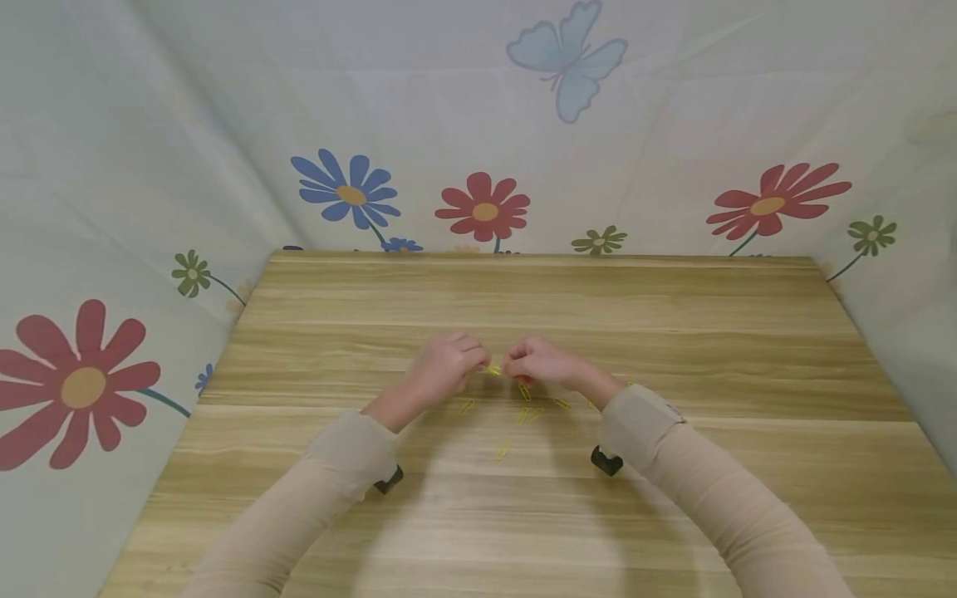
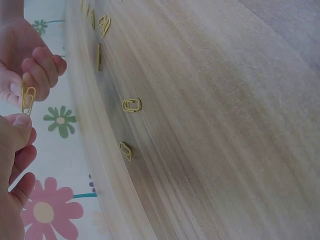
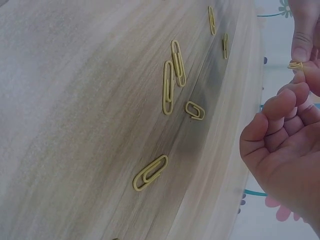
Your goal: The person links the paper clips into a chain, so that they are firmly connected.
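Paperclips [image 2: 31, 102] pinched between hands [image 1: 443, 367] [image 1: 544, 363], others [image 3: 168, 89] on table [image 1: 493, 540]

We pinch a couple of yellow paper clips [image 2: 30, 97] between thumb and fingers of our left grip [image 2: 7, 160], while our right grip [image 2: 31, 57] pinches at their upper end; whether they are linked we cannot tell. Loose clips [image 2: 132, 105] lie scattered on our wood-grained worktop [image 2: 215, 130]. Past its edge we see a green flower [image 2: 60, 120] and a pink flower [image 2: 62, 212].

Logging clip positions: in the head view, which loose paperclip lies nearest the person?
The lone yellow paperclip, lowest in frame; the other visible ones lie farther up.
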The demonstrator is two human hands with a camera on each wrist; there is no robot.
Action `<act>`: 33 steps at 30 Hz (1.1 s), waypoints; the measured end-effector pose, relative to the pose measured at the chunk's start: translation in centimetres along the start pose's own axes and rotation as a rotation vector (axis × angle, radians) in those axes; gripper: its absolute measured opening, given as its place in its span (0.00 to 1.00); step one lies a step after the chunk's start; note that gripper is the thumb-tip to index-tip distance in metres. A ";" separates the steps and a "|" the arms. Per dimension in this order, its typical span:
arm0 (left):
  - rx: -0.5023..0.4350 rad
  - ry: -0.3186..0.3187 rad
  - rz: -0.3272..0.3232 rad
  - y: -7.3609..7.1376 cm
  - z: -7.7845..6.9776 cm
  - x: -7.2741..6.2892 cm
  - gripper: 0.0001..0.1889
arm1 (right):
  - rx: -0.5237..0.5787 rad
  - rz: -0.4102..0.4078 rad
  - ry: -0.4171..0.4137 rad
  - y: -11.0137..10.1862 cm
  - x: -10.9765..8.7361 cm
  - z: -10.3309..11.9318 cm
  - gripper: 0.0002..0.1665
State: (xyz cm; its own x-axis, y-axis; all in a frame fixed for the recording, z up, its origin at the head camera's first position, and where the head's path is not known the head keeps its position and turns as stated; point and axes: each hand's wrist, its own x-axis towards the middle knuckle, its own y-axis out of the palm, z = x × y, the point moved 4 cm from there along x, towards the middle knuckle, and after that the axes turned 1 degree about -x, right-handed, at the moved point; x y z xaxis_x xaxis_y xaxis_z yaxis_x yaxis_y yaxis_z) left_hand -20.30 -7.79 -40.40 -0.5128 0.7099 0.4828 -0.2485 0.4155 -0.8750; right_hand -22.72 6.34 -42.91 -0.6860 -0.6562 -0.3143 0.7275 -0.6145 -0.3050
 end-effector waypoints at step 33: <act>-0.015 -0.017 0.049 0.3 -0.2 0.1 0.02 | 0.008 0.012 -0.020 0.0 0.1 -0.3 0.14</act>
State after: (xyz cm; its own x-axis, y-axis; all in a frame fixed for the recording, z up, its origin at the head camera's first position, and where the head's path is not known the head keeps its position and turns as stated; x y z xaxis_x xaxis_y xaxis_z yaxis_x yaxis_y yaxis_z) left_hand -20.31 -7.48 -40.58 -0.5379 0.7197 0.4390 -0.2111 0.3892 -0.8967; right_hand -22.79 6.47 -43.22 -0.6773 -0.6720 -0.2994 0.7355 -0.6104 -0.2940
